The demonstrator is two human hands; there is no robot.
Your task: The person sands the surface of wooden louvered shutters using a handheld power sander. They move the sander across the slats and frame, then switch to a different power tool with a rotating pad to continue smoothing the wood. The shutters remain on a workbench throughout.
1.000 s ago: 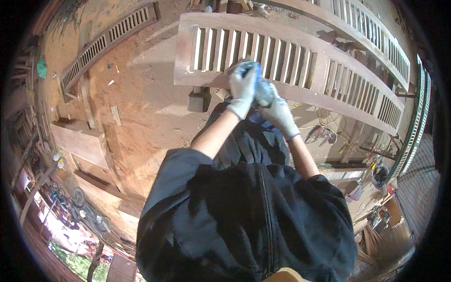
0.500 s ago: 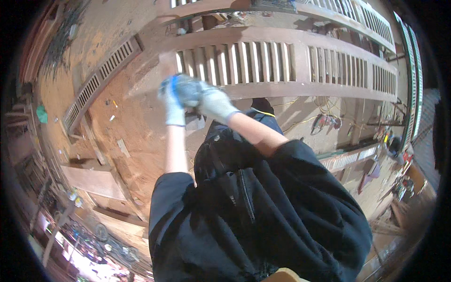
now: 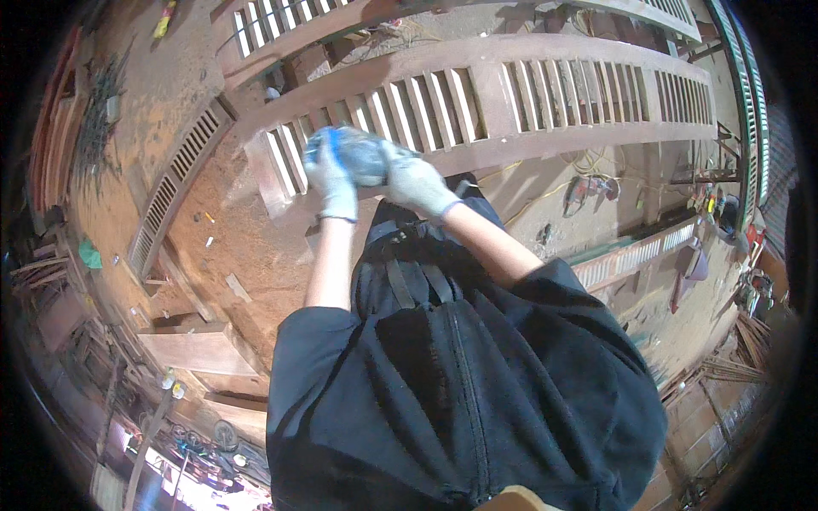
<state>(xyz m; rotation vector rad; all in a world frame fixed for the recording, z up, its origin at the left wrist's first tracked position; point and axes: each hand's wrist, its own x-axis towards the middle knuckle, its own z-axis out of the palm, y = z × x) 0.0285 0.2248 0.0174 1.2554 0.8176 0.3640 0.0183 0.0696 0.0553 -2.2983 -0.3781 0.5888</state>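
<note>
A bulky dark grey tool (image 3: 365,160) with a blue strip sits between my two gloved hands; its exact kind is blurred. My left hand (image 3: 331,183) is closed on its left end by the blue strip. At its right end, my right hand (image 3: 417,181) grips it, fingers partly hidden. Both gloves are pale grey. Beneath the tool runs a long brown wooden panel (image 3: 579,142) with several groups of slats. The tool overlaps the near rail toward the panel's left end; whether it touches the wood is unclear.
Another slatted panel (image 3: 336,32) lies beyond, and a smaller one (image 3: 175,192) stands at the left. A reddish power tool (image 3: 590,189) and yellow cord lie on the floor at right. A plain wooden board (image 3: 204,351) is at lower left.
My hands and the tool have shifted from beside the panel's left end to farther right along its near rail. The whole view has also tilted.
</note>
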